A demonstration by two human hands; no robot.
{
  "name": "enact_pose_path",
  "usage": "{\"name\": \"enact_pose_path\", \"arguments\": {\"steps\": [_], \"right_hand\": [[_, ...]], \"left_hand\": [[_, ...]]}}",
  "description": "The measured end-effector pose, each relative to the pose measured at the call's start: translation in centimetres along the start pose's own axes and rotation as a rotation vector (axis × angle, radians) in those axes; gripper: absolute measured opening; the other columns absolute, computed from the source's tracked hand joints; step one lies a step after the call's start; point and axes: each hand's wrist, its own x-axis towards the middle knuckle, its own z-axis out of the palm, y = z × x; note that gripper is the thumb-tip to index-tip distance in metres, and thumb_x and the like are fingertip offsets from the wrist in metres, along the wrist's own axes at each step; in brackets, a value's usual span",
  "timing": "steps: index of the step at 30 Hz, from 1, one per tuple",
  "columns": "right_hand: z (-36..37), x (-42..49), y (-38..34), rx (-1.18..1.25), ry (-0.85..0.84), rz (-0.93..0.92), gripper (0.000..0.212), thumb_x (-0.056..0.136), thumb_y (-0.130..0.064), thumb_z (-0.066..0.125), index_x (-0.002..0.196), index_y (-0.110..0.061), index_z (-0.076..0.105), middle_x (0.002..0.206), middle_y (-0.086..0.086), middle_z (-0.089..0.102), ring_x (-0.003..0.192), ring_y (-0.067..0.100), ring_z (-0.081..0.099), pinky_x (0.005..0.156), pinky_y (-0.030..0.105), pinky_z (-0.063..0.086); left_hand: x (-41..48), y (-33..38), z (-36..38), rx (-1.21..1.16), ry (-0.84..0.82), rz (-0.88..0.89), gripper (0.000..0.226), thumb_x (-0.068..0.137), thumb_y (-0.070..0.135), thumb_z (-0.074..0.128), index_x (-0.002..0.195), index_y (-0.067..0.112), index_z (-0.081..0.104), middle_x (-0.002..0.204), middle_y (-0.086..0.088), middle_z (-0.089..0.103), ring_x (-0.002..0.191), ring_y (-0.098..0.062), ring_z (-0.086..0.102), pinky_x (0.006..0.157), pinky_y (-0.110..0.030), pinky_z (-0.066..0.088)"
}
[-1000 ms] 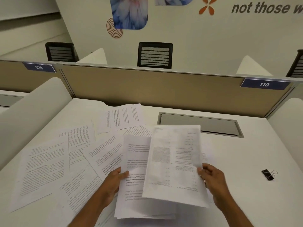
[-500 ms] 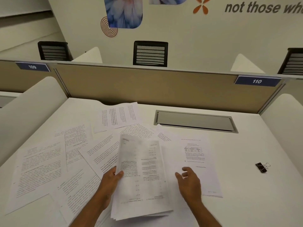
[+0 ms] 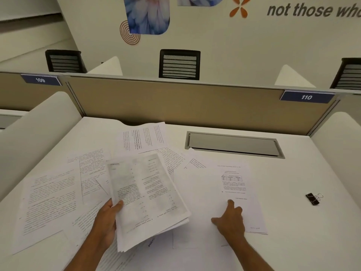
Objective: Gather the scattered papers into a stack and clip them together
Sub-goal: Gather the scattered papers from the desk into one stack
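Note:
My left hand (image 3: 107,218) grips a stack of printed papers (image 3: 148,196) by its lower left edge and holds it tilted above the desk. My right hand (image 3: 230,218) lies flat, fingers spread, on a sheet with a small table printed on it (image 3: 234,184), which rests on the white desk (image 3: 302,241). Several loose printed sheets lie scattered to the left (image 3: 48,198) and behind the stack (image 3: 143,138). A black binder clip (image 3: 313,198) sits on the desk at the right, apart from both hands.
A grey cable hatch (image 3: 234,144) is set into the desk behind the papers. A tan partition (image 3: 175,102) closes the back, and white curved dividers stand at the left (image 3: 33,133) and right (image 3: 341,137). Black chairs stand beyond the partition.
My right hand let go of the stack and moved right onto the sheet with the table. The stack now rests in my left hand alone, shifted left and tilted.

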Motion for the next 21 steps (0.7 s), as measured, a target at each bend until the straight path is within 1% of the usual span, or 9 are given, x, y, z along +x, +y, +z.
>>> {"name": "enact_pose_path", "arguments": {"steps": [2, 4, 6, 8, 10, 12, 14, 17, 21], "right_hand": [[0.0, 0.0, 0.2, 0.096, -0.008, -0.001, 0.089, 0.079, -0.022, 0.082, 0.152, -0.013, 0.031, 0.138, 0.015, 0.053, 0.126, 0.035, 0.056, 0.099, 0.045, 0.050], [0.1, 0.0, 0.9, 0.222, -0.005, -0.010, 0.079, 0.081, -0.013, 0.079, 0.149, -0.011, 0.039, 0.141, 0.015, 0.058, 0.128, 0.034, 0.057, 0.103, 0.043, 0.048], [-0.1, 0.0, 1.6, 0.379, 0.001, -0.022, 0.060, 0.084, -0.006, 0.075, 0.140, -0.009, 0.051, 0.136, 0.015, 0.063, 0.121, 0.033, 0.061, 0.101, 0.041, 0.050], [-0.8, -0.2, 2.3, 0.541, 0.001, -0.032, 0.042, 0.088, 0.000, 0.070, 0.128, -0.007, 0.061, 0.122, 0.010, 0.069, 0.106, 0.028, 0.064, 0.092, 0.037, 0.052], [-1.6, -0.2, 2.8, 0.663, -0.004, -0.026, 0.033, 0.090, 0.004, 0.066, 0.121, -0.008, 0.065, 0.114, 0.008, 0.070, 0.099, 0.026, 0.065, 0.091, 0.038, 0.054], [-2.1, 0.0, 3.4, 0.750, -0.005, -0.017, 0.031, 0.091, 0.004, 0.065, 0.118, -0.011, 0.067, 0.116, 0.013, 0.072, 0.102, 0.030, 0.069, 0.097, 0.047, 0.056], [-2.6, 0.0, 3.7, 0.802, -0.003, -0.012, 0.031, 0.092, 0.002, 0.066, 0.121, -0.011, 0.067, 0.114, 0.014, 0.072, 0.104, 0.032, 0.070, 0.099, 0.051, 0.056], [-2.9, 0.0, 3.8, 0.811, 0.004, -0.018, 0.027, 0.093, -0.004, 0.067, 0.118, -0.013, 0.070, 0.109, 0.009, 0.076, 0.100, 0.031, 0.073, 0.096, 0.051, 0.058], [-3.2, -0.5, 3.5, 0.656, 0.131, -0.087, 0.015, 0.097, -0.013, 0.060, 0.104, -0.015, 0.074, 0.099, 0.005, 0.077, 0.092, 0.027, 0.072, 0.088, 0.047, 0.060]], "left_hand": [[-0.2, 0.2, -0.3, -0.050, -0.012, -0.026, 0.032, 0.101, 0.010, 0.055, 0.129, 0.022, 0.063, 0.129, -0.009, 0.069, 0.113, -0.035, 0.065, 0.102, -0.056, 0.049], [-0.6, 0.3, -0.4, -0.101, -0.029, -0.065, 0.034, 0.101, 0.008, 0.053, 0.132, 0.019, 0.062, 0.126, -0.009, 0.070, 0.109, -0.034, 0.066, 0.099, -0.054, 0.050], [-1.1, 0.4, -0.4, -0.149, -0.061, -0.115, 0.031, 0.101, 0.006, 0.053, 0.127, 0.017, 0.064, 0.121, -0.009, 0.073, 0.105, -0.034, 0.067, 0.086, -0.050, 0.059], [-1.6, 0.4, -0.5, -0.195, -0.095, -0.169, 0.029, 0.100, 0.007, 0.053, 0.124, 0.016, 0.066, 0.116, -0.010, 0.075, 0.105, -0.035, 0.067, 0.070, -0.047, 0.064], [-1.7, 0.2, -0.6, -0.222, -0.111, -0.197, 0.030, 0.100, 0.007, 0.054, 0.126, 0.014, 0.066, 0.111, -0.009, 0.077, 0.104, -0.035, 0.067, 0.064, -0.044, 0.065], [-1.8, 0.0, -0.3, -0.234, -0.123, -0.193, 0.032, 0.099, 0.006, 0.056, 0.129, 0.010, 0.065, 0.106, -0.009, 0.080, 0.103, -0.032, 0.067, 0.063, -0.040, 0.065], [-2.0, -0.3, 0.2, -0.230, -0.146, -0.189, 0.034, 0.098, 0.006, 0.056, 0.132, 0.008, 0.063, 0.106, -0.009, 0.080, 0.104, -0.031, 0.068, 0.065, -0.038, 0.065], [-2.4, -0.6, 1.3, -0.224, -0.197, -0.191, 0.033, 0.098, 0.004, 0.056, 0.130, 0.008, 0.064, 0.104, -0.009, 0.080, 0.101, -0.031, 0.068, 0.066, -0.037, 0.065], [-2.3, -1.1, 2.6, -0.215, -0.224, -0.202, 0.034, 0.097, 0.003, 0.058, 0.130, 0.008, 0.065, 0.118, -0.014, 0.076, 0.107, -0.035, 0.068, 0.072, -0.041, 0.065]]}}
